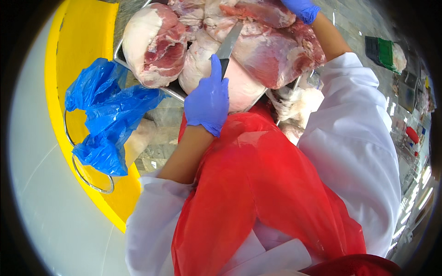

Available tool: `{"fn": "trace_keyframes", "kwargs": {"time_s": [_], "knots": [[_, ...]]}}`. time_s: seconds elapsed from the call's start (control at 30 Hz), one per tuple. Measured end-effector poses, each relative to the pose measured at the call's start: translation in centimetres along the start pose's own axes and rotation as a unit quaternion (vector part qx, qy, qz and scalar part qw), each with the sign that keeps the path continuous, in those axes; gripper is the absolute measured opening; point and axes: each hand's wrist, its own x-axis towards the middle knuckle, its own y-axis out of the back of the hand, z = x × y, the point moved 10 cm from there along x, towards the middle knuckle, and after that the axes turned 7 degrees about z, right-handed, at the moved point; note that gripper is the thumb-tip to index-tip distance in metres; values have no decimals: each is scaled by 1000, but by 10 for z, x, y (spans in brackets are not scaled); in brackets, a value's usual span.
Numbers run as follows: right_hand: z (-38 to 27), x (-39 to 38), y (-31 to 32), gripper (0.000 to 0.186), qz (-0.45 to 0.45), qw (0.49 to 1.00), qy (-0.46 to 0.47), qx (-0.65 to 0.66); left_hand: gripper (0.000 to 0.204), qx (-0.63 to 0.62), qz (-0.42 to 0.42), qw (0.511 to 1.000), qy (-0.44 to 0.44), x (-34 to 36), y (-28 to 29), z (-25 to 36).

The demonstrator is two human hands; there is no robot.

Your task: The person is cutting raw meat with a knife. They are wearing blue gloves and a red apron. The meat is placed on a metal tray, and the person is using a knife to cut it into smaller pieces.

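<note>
My left hand (207, 106), in a blue-violet glove, is closed round the dark handle of a knife (231, 40), index finger stretched along it. The broad blade points away from me, its tip at a large piece of raw meat (269, 55) with pink and dark red flesh. My right hand (301, 8), gloved alike, is at the top edge beside a redder part of the meat (262, 13); its fingers are cut off by the picture's edge. Left of the knife lies a big rounded cut with white fat (154, 46). Metal tray edges (120, 56) show under the pieces.
A crumpled blue plastic bag (115, 115) hangs at the left by a yellow curved edge (60, 69) with metal rings (94, 186). Pale fatty pieces (301, 106) lie right of the tray. A red apron (258, 175) covers my front. A green crate (386, 54) stands farther right.
</note>
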Motion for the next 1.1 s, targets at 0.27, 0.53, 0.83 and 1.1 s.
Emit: {"fn": "trace_keyframes", "kwargs": {"time_s": [0.27,0.53,0.83,1.1], "knots": [[-27,-37,94,26,163,968,110,-156,68,-48,73,996,24,-8,-45,1],[-9,-74,76,9,357,884,244,-175,67,51,123,990,-49,19,-86,-81],[-8,-72,77,13,354,889,214,-195,63,81,127,985,-81,47,-93,-112],[2,-63,79,18,343,912,180,-137,62,47,148,982,-103,53,-102,-127]]}}
